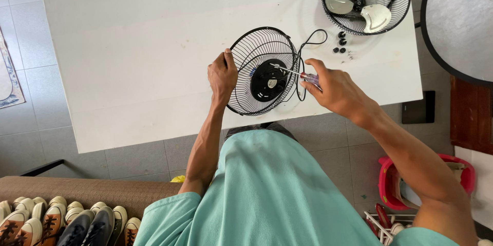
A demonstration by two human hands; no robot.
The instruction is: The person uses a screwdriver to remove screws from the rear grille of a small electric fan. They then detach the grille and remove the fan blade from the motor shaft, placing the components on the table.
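Observation:
A black wire fan guard (259,53) with a black motor hub (269,80) stands tilted on the white table (133,61). My left hand (222,75) grips the guard's left rim. A screwdriver (294,72) with a red and blue handle is held in my right hand (334,89), its metal tip reaching the hub. A black cord (309,40) loops from behind the guard.
At the table's far right lies another black guard with silver fan blades (365,0), and small black knobs (341,43) sit beside it. A round grey table (462,20) stands to the right. Shoes (67,223) line the floor at lower left; a red tub (390,184) is at lower right.

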